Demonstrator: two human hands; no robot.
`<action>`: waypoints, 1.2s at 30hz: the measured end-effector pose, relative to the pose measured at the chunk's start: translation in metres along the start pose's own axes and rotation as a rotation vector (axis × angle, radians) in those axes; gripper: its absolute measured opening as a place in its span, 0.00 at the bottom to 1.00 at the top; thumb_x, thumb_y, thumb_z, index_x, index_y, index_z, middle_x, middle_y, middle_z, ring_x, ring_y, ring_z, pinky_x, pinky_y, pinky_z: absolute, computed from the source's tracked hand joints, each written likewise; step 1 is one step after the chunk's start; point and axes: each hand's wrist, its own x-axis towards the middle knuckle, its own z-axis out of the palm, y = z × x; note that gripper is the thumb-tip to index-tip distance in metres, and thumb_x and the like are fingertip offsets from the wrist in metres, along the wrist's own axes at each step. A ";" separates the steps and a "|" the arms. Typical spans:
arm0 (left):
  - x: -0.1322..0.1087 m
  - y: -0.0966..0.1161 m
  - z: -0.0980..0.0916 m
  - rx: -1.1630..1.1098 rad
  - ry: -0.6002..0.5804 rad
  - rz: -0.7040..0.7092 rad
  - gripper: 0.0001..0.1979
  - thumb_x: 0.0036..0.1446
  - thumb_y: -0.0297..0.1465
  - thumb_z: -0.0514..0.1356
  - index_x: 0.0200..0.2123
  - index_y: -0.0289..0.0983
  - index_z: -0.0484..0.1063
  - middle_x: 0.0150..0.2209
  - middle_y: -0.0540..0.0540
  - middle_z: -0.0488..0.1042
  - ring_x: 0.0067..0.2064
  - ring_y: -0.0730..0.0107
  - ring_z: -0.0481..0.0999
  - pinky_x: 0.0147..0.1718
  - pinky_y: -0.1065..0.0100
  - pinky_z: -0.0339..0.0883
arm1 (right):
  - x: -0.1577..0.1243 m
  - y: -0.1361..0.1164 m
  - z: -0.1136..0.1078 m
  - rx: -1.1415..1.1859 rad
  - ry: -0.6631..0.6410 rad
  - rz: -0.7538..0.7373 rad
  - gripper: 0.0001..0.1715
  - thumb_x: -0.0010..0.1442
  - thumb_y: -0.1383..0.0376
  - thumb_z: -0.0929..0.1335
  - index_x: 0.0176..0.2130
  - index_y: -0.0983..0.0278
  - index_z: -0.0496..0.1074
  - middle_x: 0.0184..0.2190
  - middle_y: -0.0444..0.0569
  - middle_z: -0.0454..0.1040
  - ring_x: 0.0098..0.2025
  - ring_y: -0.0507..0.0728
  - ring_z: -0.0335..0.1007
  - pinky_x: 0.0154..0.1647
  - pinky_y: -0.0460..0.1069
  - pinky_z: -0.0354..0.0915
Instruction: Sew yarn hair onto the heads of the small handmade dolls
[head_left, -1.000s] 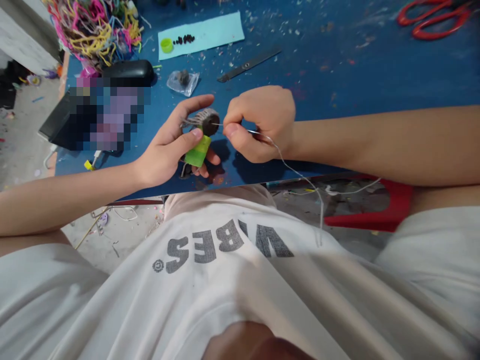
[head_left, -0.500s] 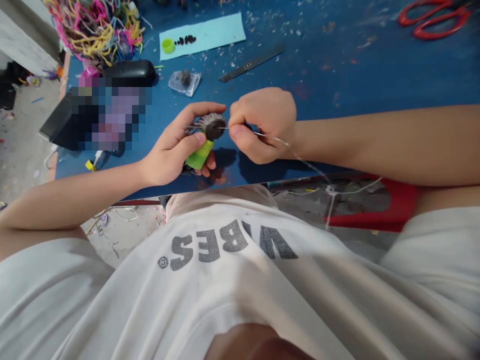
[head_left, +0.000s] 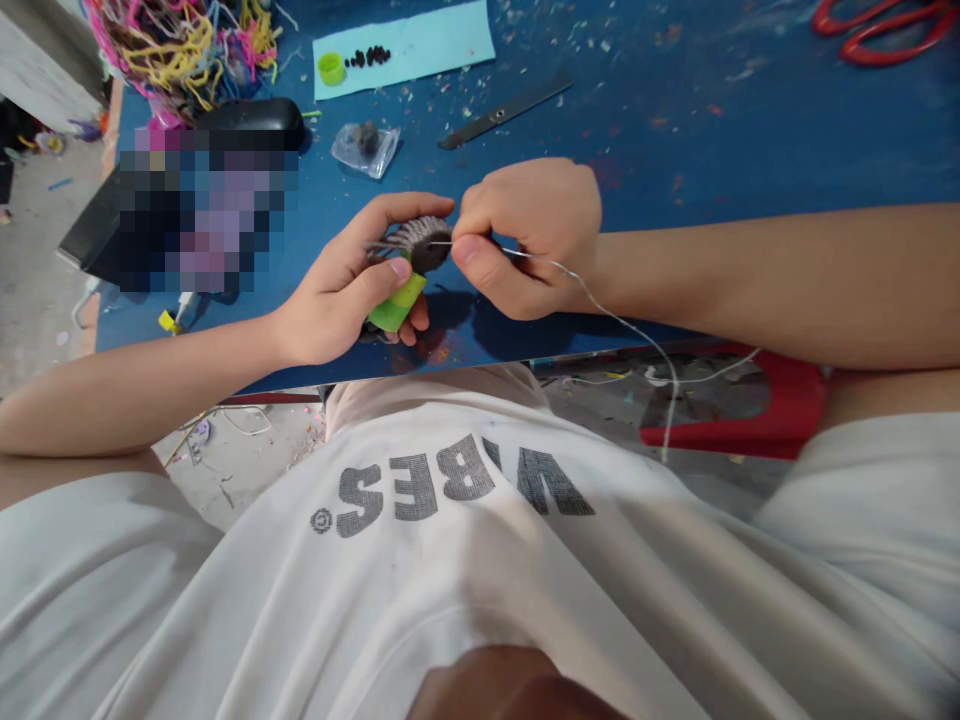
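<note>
My left hand (head_left: 341, 275) is closed around a small round grey-brown yarn piece (head_left: 421, 238) with a dark flat end facing right. A bright green patch (head_left: 397, 303) shows below it, under my thumb. Close by on the right, my right hand (head_left: 529, 235) pinches a white thread (head_left: 622, 318) between thumb and curled forefinger. A thin straight light line spans the short gap from the dark end to those fingertips; whether it is thread or a needle I cannot tell. From my right hand the thread curves down past the table edge.
A dark flat blade (head_left: 506, 115) and a small plastic bag (head_left: 366, 150) lie beyond my hands. Farther back are a pale blue strip (head_left: 435, 45) with dark beads (head_left: 371, 56) and a green cap (head_left: 330, 68), a yarn heap (head_left: 187, 45), a black case (head_left: 251, 125) and red scissors (head_left: 885, 35).
The trailing thread has swung into a wider, looser curve below my right hand. Both hands keep nearly the same hold, and the whole view has shifted slightly.
</note>
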 end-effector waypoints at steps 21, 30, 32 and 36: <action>0.000 -0.006 -0.003 0.058 0.010 0.011 0.30 0.82 0.51 0.67 0.78 0.47 0.72 0.35 0.50 0.88 0.29 0.62 0.90 0.28 0.68 0.84 | 0.008 -0.005 0.000 -0.041 0.045 -0.045 0.33 0.85 0.48 0.57 0.36 0.54 0.77 0.27 0.49 0.79 0.28 0.62 0.75 0.37 0.59 0.72; -0.001 0.003 0.000 0.114 0.047 -0.043 0.32 0.80 0.50 0.67 0.79 0.47 0.73 0.35 0.49 0.87 0.30 0.60 0.90 0.29 0.68 0.82 | 0.004 -0.001 0.004 -0.081 0.037 -0.048 0.35 0.85 0.46 0.56 0.37 0.54 0.81 0.27 0.50 0.79 0.30 0.62 0.76 0.40 0.59 0.75; -0.001 0.002 0.000 0.090 0.037 -0.005 0.31 0.81 0.51 0.67 0.78 0.46 0.73 0.35 0.49 0.87 0.29 0.61 0.89 0.28 0.68 0.82 | 0.003 0.001 0.004 -0.105 -0.022 -0.009 0.35 0.84 0.45 0.57 0.39 0.54 0.84 0.28 0.51 0.80 0.34 0.65 0.80 0.44 0.61 0.78; -0.002 0.001 0.001 0.101 0.081 -0.044 0.31 0.80 0.50 0.67 0.78 0.48 0.74 0.36 0.48 0.88 0.30 0.61 0.90 0.28 0.68 0.83 | 0.003 0.002 0.004 -0.095 -0.018 -0.012 0.35 0.84 0.46 0.56 0.39 0.54 0.83 0.28 0.52 0.80 0.33 0.65 0.80 0.43 0.61 0.78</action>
